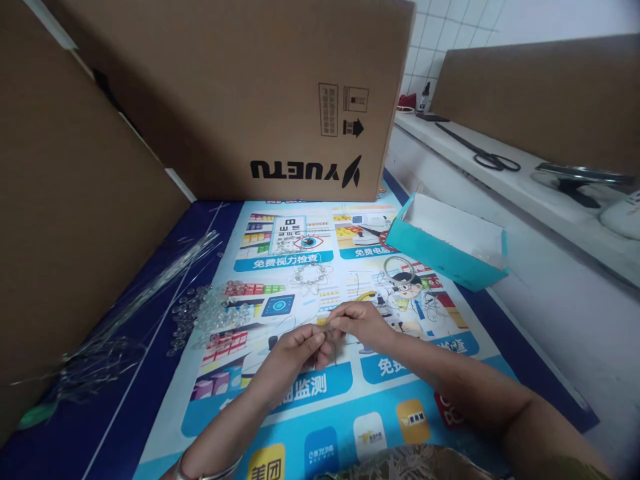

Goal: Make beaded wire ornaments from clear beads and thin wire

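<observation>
My left hand [304, 347] and my right hand [361, 323] meet over the printed sheet on the table. Both have thumb and fingers pinched on a thin wire [335, 352], part of which hangs below the fingertips. The fingers hide most of that wire. Clear beads [217, 312] lie in a loose pile to the left of my hands. Beyond my fingers rests a beaded ring [310, 275] with thin loops around it. Farther left is a bundle of thin straight wires [165, 280].
A large cardboard box [225, 100] walls off the back and left. To the right stand an open teal box [450, 250], a roll of tape [399, 269] and scissors [377, 235], with loose wire scraps nearby. Black scissors [493, 161] lie on the white ledge.
</observation>
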`<state>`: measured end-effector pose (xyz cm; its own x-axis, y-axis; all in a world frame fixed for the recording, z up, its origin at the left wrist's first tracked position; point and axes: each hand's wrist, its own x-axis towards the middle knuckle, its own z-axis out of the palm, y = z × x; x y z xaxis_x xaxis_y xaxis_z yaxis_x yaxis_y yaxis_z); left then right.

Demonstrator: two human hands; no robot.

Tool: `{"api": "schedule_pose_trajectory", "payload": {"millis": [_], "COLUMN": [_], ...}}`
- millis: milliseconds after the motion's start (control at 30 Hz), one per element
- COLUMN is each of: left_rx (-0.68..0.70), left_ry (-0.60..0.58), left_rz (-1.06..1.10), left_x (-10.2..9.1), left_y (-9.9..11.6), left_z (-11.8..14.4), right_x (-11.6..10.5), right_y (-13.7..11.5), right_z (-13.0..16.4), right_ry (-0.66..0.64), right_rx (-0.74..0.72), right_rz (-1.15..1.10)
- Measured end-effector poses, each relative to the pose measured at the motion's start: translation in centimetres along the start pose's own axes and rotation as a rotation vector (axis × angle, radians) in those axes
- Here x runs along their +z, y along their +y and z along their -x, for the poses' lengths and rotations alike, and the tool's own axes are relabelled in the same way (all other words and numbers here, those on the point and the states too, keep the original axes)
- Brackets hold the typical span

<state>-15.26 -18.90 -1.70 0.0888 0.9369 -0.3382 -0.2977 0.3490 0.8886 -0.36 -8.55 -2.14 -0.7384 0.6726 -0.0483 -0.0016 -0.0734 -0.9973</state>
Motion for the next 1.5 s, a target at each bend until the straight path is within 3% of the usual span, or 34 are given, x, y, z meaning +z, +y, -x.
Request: {"api": "schedule_pose_trajectory", "payload": {"millis": [267,600,767,1033,1500], "left_rx": [-0.023,0.147,0.186,0.193,0.186], "left_ry": [0.033,0.248,0.274,0.249,0.279], "left_rz": [0.089,-0.431,-0.590,-0.629,-0.608], "left_x": [0.4,-0.2,-0.4,-0.3,-0.5], "left_y": [0.6,0.4,0.7,1.1,0.5], "left_z": [0.2,0.0,0.2,0.4,0.1], "right_x": [-0.2,-0.2,-0.6,-0.7,-1.1], "right_y": [0.1,-0.7,-0.6,-0.4,-1.2], "right_z": [0.0,0.1,0.1,-0.1,-0.2], "right_ry": [-0.076,-0.083,-0.057,-0.040,-0.118], "right_rx": [0.024,0.052,0.030,0.059,0.105], "right_rz": [-0.014,0.090,0.132,0.121,0.110]}}
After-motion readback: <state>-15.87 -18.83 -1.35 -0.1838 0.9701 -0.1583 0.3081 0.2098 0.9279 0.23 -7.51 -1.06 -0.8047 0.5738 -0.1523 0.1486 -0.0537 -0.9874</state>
